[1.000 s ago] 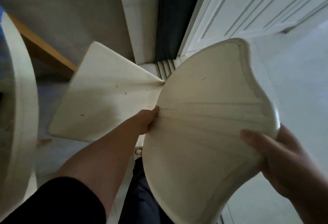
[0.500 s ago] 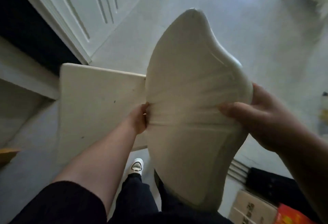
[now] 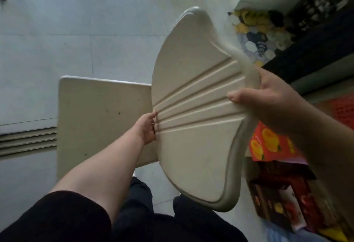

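Note:
I carry a cream plastic chair off the floor, seen from above. Its curved backrest (image 3: 193, 126) with raised ribs fills the middle of the view, and its flat square seat (image 3: 99, 119) sticks out to the left. My left hand (image 3: 146, 128) grips the chair where backrest and seat meet. My right hand (image 3: 262, 98) grips the backrest's outer rim, thumb on the ribbed face and fingers behind the edge. My dark trouser legs (image 3: 145, 220) show below.
Pale floor tiles (image 3: 67, 31) spread to the left and ahead, with a ridged door threshold (image 3: 26, 140) at the left edge. On the right stand a red and orange box (image 3: 268, 146), darker boxes (image 3: 277, 199), a patterned cushion (image 3: 260, 38) and dark furniture.
The view has swung right: the white door and doorway have left the view, and boxes and a cushion appear at the right. Both hands keep their grip on the chair.

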`<state>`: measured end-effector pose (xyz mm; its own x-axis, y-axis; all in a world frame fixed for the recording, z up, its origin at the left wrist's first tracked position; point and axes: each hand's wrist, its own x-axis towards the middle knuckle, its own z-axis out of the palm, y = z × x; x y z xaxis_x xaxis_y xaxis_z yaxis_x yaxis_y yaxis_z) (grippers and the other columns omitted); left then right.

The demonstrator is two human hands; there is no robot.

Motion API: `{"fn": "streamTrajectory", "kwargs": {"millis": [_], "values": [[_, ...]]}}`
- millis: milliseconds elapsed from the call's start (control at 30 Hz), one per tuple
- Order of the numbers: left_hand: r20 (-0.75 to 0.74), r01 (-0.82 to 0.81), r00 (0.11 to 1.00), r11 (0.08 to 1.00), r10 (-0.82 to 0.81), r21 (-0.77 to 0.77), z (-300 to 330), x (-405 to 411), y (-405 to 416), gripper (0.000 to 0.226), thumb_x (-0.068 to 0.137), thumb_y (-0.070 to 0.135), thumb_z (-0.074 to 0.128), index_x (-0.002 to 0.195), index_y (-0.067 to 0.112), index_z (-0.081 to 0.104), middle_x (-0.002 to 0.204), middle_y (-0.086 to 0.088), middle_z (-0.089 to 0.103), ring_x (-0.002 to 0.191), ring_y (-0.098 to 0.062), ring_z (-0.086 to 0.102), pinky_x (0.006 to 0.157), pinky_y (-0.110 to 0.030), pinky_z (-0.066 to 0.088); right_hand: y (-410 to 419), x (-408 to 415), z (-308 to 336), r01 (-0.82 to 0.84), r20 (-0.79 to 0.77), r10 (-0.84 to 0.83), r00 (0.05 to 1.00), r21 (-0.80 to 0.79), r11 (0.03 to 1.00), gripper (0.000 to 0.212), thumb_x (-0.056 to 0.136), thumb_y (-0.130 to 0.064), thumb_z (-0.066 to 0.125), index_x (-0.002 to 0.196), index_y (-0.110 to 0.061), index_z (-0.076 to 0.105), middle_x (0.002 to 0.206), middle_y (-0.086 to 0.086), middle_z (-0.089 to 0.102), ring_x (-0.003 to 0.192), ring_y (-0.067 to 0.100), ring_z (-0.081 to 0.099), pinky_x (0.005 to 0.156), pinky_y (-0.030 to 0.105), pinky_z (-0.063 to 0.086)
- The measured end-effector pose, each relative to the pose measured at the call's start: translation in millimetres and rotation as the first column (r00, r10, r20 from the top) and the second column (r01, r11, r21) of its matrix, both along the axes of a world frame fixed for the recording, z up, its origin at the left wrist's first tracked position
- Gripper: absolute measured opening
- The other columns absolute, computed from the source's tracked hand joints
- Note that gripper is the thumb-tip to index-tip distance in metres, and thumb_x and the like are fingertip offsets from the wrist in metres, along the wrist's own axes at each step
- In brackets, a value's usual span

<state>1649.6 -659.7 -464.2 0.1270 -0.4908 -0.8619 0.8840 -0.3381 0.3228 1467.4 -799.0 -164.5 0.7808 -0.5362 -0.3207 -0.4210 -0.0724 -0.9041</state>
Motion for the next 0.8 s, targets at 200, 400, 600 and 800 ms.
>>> {"fn": "streamTrajectory", "kwargs": {"millis": [200,400,600,800], "values": [[-0.005,0.154,0.988,0.988,-0.153,0.013,-10.5,-158.3,-35.0,0.033,0.106,0.038,0.050,0.095,0.012,0.068,0.070,-0.004,0.074,0.061,-0.019,0.072,0.069,-0.034,0.056,-23.8,-177.0,-14.2,0.178,-0.016,-0.178,0.984,-0.012,0.984,0.043,0.077,-0.010,0.063,0.118,0.002,0.067,0.112,0.038,0.070,0.102,0.049,0.071,0.077,0.039,0.064],[-0.010,0.181,0.983,0.982,-0.181,0.047,-13.2,-317.6,-47.1,0.033,0.104,0.039,0.052,0.097,0.010,0.067,0.059,-0.002,0.073,0.052,-0.018,0.072,0.064,-0.032,0.053,-41.4,-331.6,-13.1,0.175,-0.055,-0.173,0.983,0.038,0.984,0.041,0.076,-0.015,0.065,0.116,-0.003,0.067,0.107,0.035,0.069,0.083,0.031,0.078,0.063,0.034,0.065],[-0.066,0.221,0.974,0.974,-0.218,0.052,-10.6,-443.9,-31.4,0.039,0.102,0.047,0.051,0.095,0.012,0.066,0.076,-0.007,0.069,0.075,-0.025,0.064,0.070,-0.032,0.048,-38.3,-448.4,-5.4,0.118,-0.093,-0.119,0.988,-0.014,0.993,0.037,0.075,-0.023,0.071,0.111,-0.019,0.072,0.104,0.013,0.081,0.094,0.030,0.079,0.072,0.036,0.064],[-0.099,0.230,0.969,0.973,-0.226,0.028,-25.8,-538.1,6.4,0.041,0.103,0.049,0.049,0.102,0.012,0.067,0.063,-0.006,0.075,0.076,-0.026,0.066,0.066,-0.035,0.051,-0.9,-540.6,-12.4,0.077,-0.052,-0.076,0.996,0.015,0.997,0.039,0.072,-0.036,0.077,0.110,-0.027,0.075,0.104,0.010,0.081,0.094,0.028,0.080,0.069,0.031,0.063]]}}
